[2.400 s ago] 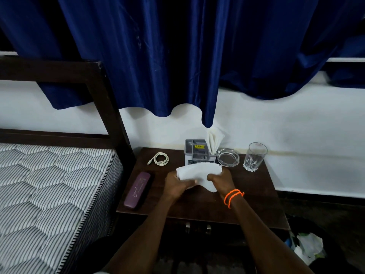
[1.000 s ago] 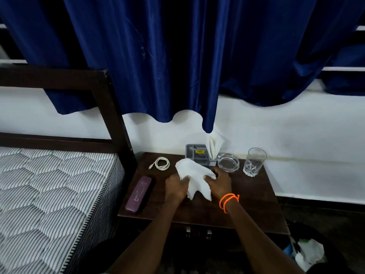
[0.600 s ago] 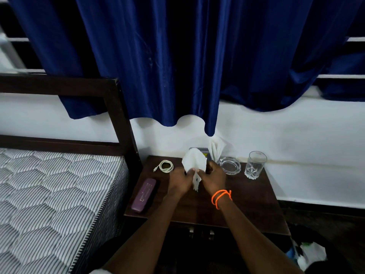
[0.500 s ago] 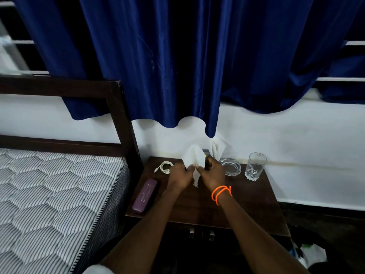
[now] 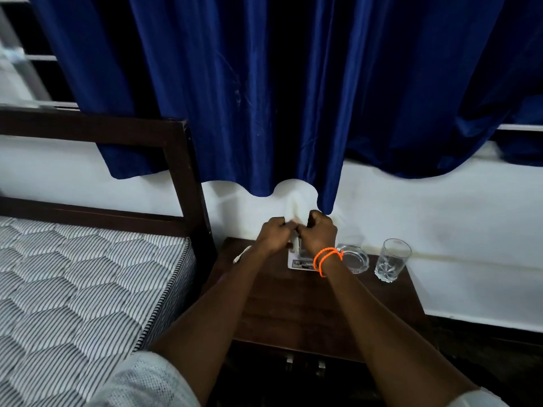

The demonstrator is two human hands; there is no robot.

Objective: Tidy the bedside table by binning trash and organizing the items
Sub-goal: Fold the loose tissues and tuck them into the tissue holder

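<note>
Both my hands are raised together over the back of the dark wooden bedside table. My left hand and my right hand, with an orange band at the wrist, pinch a white tissue that stands up between them, blurred against the white wall. Under the hands sits the grey tissue holder, mostly hidden. A white cable pokes out beside my left forearm.
A glass ashtray and a clear drinking glass stand at the back right of the table. The bed's mattress and dark headboard lie to the left. A blue curtain hangs above.
My hands have folded the tissue small and carried it up and back, from the middle of the table to above the tissue holder. The view has shifted, hiding the purple case.
</note>
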